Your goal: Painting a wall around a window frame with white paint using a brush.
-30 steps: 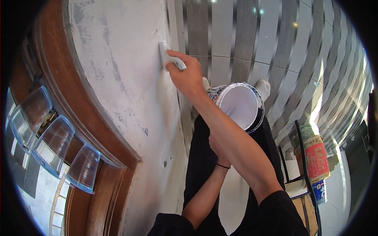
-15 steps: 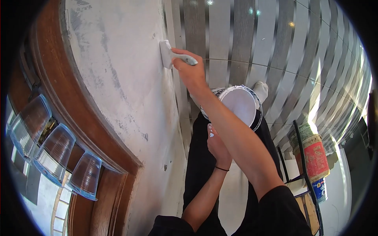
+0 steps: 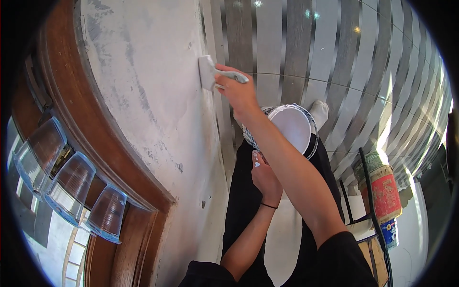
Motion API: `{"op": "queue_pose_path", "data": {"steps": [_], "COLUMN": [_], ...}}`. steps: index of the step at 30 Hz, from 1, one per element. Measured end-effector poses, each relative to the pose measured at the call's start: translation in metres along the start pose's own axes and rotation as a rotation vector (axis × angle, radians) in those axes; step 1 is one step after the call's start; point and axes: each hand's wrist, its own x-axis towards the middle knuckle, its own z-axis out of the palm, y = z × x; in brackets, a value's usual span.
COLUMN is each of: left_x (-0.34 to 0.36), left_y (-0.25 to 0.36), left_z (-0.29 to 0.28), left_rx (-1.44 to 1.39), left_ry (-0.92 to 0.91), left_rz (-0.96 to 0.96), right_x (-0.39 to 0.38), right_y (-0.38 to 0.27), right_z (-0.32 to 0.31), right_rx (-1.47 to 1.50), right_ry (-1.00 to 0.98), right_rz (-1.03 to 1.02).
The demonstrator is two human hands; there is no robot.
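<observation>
My right hand (image 3: pixel 239 95) is closed around the pale grey handle of a putty knife (image 3: pixel 208 72). Its broad, whitish blade rests against the patchy white wall (image 3: pixel 162 86), close to where wall and floor meet. Below my right forearm, my left hand (image 3: pixel 266 178) is curled with white smears on the thumb. It sits beside a bucket (image 3: pixel 292 128); the forearm covers part of its fingers, so what they grip cannot be made out. The bucket, pale inside with a dark patterned outside, stands at my knees, partly behind the same forearm.
Left of the wall runs a brown wooden frame (image 3: pixel 103 112), with clear ribbed glass shades (image 3: pixel 71 186) hanging beside it. Striped grey tiles (image 3: pixel 296 48) cover the floor. On the right are a red-labelled bucket (image 3: pixel 385 193) and a black metal frame (image 3: pixel 368 191).
My right hand and the putty knife have shifted slightly down and to the right in view, the blade staying by the wall. My left hand and the bucket have hardly moved.
</observation>
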Motion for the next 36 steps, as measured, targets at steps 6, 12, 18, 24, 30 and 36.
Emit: {"op": "queue_pose_path", "data": {"steps": [6,12,18,24,30,36], "left_x": [-0.003,0.009,0.010,0.021,0.029,0.034], "left_y": [-0.024,0.015,0.031,0.024,0.040,0.043], "left_z": [-0.019,-0.023,-0.014,-0.031,-0.030,-0.030], "left_rx": [0.015,0.080,0.059,0.024,0.020,0.020], "left_ry": [-0.105,-0.085,0.043,-0.009,0.028,0.021], "left_rz": [0.035,-0.074,-0.134,-0.240,-0.219,-0.236], "right_x": [-0.053,-0.058,0.057,0.018,0.016,0.071], "right_y": [0.010,-0.030,-0.041,-0.040,-0.081,-0.052], "right_z": [0.027,0.001,0.012,0.033,0.000,0.012], "right_rx": [-0.267,0.122,-0.117,-0.240,0.000,0.023], "right_ry": [-0.079,-0.201,-0.157,-0.275,-0.323,-0.177], "right_rz": [-0.052,0.267,-0.124,-0.155,0.014,-0.073]}}
